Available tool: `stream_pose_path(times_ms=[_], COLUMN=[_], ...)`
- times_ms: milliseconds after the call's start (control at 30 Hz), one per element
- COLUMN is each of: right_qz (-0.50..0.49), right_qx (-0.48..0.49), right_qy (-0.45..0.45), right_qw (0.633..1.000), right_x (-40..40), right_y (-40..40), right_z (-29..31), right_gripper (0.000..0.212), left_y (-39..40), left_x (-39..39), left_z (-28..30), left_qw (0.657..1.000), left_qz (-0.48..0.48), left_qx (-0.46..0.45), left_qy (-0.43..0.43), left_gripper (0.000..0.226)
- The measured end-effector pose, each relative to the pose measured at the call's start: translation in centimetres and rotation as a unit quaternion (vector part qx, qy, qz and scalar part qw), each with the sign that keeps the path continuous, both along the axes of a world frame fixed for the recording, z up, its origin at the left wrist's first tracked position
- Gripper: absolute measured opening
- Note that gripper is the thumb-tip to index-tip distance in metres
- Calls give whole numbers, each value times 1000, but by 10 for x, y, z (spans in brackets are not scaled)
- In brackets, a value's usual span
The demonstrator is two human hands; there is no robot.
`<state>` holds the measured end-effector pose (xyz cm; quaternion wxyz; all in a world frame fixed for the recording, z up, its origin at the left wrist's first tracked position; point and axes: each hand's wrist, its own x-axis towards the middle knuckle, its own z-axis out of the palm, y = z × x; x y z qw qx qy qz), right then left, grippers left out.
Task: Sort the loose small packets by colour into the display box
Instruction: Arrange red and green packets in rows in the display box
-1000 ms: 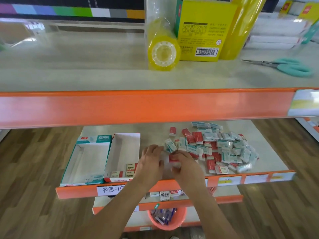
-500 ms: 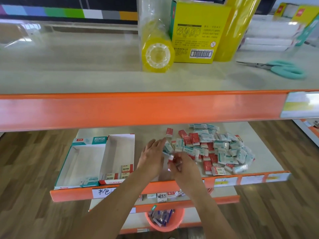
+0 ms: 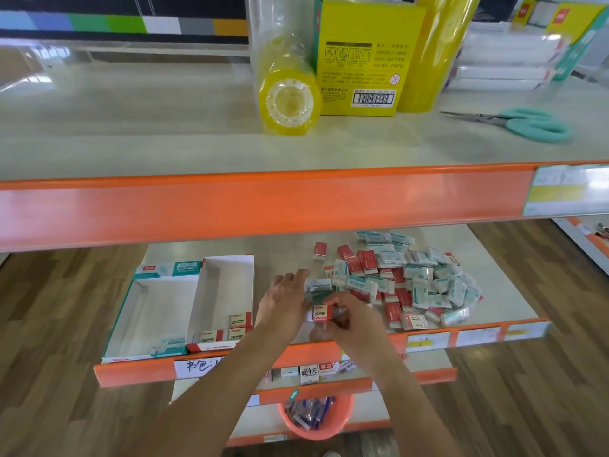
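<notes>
Loose packets (image 3: 405, 285): glossy film wrap, catching light. Display box (image 3: 171, 308): matt white card inside, printed outer faces. Shelf (image 3: 494, 311): smooth pale laminate, glossy orange plastic edge strip. Floor: wood-look boards. Scissors (image 3: 524, 123): metal blades, teal plastic handles.

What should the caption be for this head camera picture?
Right hand pinches a red packet beside the left hand, near the display box.

A stationery shop: orange-edged shelves (image 3: 263, 206) with price labels (image 3: 565, 189), boxed stock (image 3: 362, 57).
</notes>
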<state>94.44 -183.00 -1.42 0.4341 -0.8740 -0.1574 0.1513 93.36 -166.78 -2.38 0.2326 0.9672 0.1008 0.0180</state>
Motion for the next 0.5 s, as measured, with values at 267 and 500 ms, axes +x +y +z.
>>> stream_pose_path(times_ms=[267,500], right_qz=[39,48], right_qx=[-83,-114], right_qy=[-72,-82], right_qw=[993,989], right_x=[2,4], right_y=[6,12], right_z=[4,0], right_gripper=[32,27], left_y=[18,25], left_x=[-17,-26], left_z=[2,4], left_qw=[994,989], left_qz=[-19,-28], left_qx=[110,142], left_qy=[-21,-41], left_gripper=[34,29])
